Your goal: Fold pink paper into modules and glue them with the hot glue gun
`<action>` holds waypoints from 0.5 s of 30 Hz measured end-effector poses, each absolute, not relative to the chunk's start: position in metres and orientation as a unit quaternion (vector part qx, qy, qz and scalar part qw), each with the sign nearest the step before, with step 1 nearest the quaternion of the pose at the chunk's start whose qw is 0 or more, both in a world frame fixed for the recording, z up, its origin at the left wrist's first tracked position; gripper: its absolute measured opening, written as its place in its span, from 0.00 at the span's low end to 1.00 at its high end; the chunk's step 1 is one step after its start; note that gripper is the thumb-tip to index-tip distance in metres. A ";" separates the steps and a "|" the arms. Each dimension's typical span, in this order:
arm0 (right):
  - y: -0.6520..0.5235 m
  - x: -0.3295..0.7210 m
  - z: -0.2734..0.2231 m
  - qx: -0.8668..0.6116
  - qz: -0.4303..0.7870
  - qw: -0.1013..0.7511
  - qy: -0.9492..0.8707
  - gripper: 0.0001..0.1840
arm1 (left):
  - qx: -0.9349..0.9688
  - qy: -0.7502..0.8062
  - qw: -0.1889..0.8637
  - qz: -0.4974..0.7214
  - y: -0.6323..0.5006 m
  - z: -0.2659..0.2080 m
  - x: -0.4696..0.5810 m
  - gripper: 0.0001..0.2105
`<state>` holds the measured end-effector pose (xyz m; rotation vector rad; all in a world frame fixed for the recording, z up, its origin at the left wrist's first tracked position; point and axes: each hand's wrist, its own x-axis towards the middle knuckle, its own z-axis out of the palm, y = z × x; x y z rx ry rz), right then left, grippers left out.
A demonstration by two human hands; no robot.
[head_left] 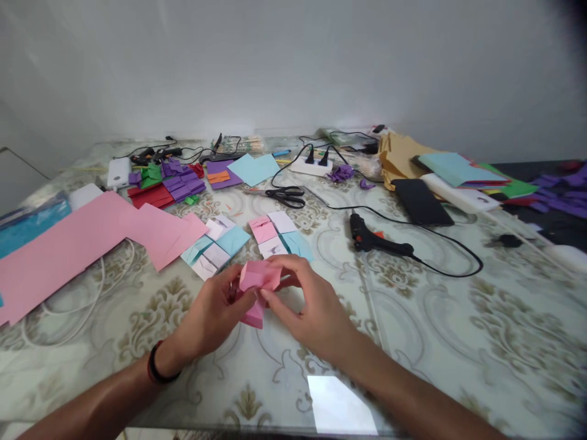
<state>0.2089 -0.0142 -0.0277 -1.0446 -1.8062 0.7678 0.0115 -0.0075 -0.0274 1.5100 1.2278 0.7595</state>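
Observation:
A small pink sheet of paper, creased and partly folded, is held up over the front middle of the table. My left hand grips its left side, with the thumb across the front. On the other edge, my right hand pinches the paper between thumb and fingers. Just beyond the hands lie a folded paper square in blue and white and another in pink, white and blue. Large pink paper sheets stretch off to the left.
Black-handled scissors lie behind the squares. A black glue gun with a looping cord rests to the right, near a dark phone. A white power strip, purple folded papers and brown envelopes sit toward the wall.

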 end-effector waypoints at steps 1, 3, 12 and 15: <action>-0.016 0.206 -0.028 -0.440 0.339 0.450 -0.700 0.19 | 0.631 0.518 0.483 0.317 -0.008 -0.027 0.012 0.07; -0.018 0.201 -0.029 -0.467 0.401 0.444 -0.652 0.23 | 0.643 0.534 0.444 0.324 -0.010 -0.025 0.014 0.05; -0.013 0.198 -0.033 -0.471 0.509 0.434 -0.575 0.08 | 0.661 0.519 0.409 0.356 -0.015 -0.021 0.017 0.06; -0.012 0.198 -0.033 -0.474 0.502 0.458 -0.560 0.08 | 0.666 0.516 0.384 0.379 -0.016 -0.021 0.019 0.07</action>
